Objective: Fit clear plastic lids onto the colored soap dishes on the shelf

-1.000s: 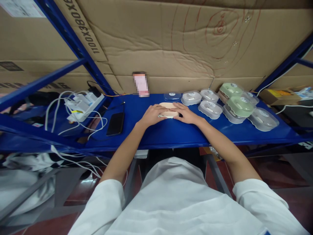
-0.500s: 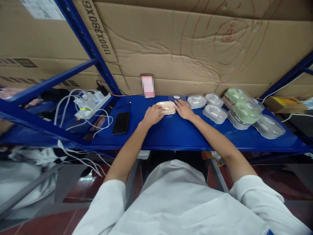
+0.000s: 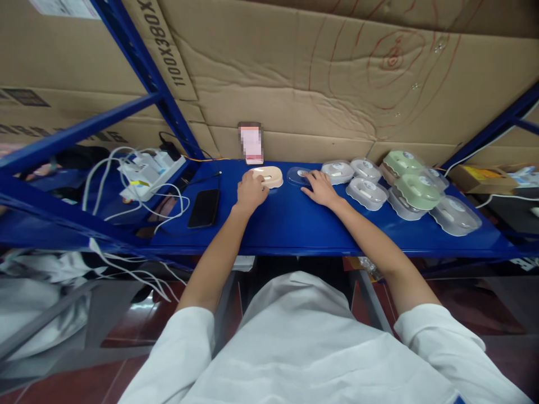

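Note:
On the blue shelf sits a peach oval box point(image 3: 273, 178), its far side and right end showing. My left hand point(image 3: 251, 193) is closed on the left end of that box, covering part of it. To the right lies a clear oval lid point(image 3: 296, 176) with a round white sticker, flat on the shelf. The fingertips of my right hand point(image 3: 321, 189) rest at the lid's right edge; its fingers are spread and the thumb points left. Just beyond that hand stands a clear-covered oval box point(image 3: 337, 171), apart from the lid.
Several more covered boxes point(image 3: 367, 194) stand at the right, with green ones point(image 3: 419, 191) stacked among them. A phone point(image 3: 251, 145) leans against the cardboard wall point(image 3: 269, 73). A black phone point(image 3: 204, 208) and a power strip point(image 3: 151, 174) with white cables lie left.
My left hand has moved left with the peach box, away from my right hand. The clear lid is now more exposed, and my right hand's fingers have shifted onto its edge.

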`<state>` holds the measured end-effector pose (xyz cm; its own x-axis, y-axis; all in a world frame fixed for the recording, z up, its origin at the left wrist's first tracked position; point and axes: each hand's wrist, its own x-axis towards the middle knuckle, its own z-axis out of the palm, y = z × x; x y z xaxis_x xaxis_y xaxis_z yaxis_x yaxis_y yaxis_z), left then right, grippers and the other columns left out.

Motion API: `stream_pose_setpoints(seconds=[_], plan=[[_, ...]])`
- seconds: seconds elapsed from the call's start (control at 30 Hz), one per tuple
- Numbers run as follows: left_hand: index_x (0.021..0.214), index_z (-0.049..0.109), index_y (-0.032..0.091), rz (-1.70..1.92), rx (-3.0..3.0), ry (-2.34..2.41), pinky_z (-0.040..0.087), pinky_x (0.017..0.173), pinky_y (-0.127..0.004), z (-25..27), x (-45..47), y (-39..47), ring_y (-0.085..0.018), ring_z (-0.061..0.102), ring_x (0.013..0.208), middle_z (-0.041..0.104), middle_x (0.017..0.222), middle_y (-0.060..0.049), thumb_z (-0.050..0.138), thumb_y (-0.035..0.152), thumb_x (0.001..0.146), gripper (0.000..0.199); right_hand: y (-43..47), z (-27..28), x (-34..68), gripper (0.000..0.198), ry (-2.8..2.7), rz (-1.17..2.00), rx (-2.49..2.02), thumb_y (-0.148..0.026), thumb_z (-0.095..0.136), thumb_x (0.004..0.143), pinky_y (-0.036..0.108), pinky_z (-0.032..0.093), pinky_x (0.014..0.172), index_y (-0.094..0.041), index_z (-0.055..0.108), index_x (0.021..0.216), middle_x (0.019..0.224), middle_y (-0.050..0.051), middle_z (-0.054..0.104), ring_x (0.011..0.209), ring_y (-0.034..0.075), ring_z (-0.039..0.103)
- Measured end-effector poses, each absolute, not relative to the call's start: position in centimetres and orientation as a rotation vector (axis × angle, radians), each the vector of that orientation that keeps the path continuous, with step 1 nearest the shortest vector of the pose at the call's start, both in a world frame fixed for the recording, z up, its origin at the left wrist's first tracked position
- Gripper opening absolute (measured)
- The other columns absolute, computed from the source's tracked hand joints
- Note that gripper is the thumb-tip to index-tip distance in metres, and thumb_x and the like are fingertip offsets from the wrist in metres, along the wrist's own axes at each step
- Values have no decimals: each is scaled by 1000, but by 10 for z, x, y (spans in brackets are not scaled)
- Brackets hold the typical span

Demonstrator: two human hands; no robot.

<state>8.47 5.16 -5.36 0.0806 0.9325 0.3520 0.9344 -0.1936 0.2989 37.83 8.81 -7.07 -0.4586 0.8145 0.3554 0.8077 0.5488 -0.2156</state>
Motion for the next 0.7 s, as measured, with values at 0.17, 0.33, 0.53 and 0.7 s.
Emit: stream_pose_setpoints(seconds=[0.17, 0.33, 0.53, 0.7], plan=[[120, 72, 22, -794, -2294, -2035, 51, 111, -62, -60, 79, 58, -43, 48, 141, 54, 145, -19, 64, 32, 91, 32, 89, -72, 384, 51, -2308, 76, -1313, -43, 52, 104, 63, 42, 118, -22, 59, 150, 144, 17, 57, 137, 40, 51], [121, 72, 20, -819, -2396, -1942, 41, 123, -59, -63, 78, 64, -40, 48, 144, 58, 144, -18, 64, 27, 89, 33, 92, -69, 384, 48, -2241, 81, -1288, -37, 41, 109, 58, 45, 117, -21, 59, 150, 141, 17, 60, 133, 37, 56], [122, 72, 19, -808, -2589, -1766, 37, 126, -55, -64, 87, 63, -34, 47, 148, 60, 146, -16, 63, 30, 91, 34, 93, -70, 383, 51, -2188, 99, -1274, -38, 28, 112, 57, 45, 118, -19, 59, 148, 137, 18, 65, 130, 34, 59], [125, 72, 19, -808, -2654, -1722, 38, 125, -53, -65, 90, 61, -32, 46, 149, 59, 148, -15, 62, 34, 92, 37, 93, -77, 381, 54, -2227, 102, -1296, -55, 57, 103, 60, 43, 120, -16, 63, 140, 144, 20, 59, 137, 40, 53]])
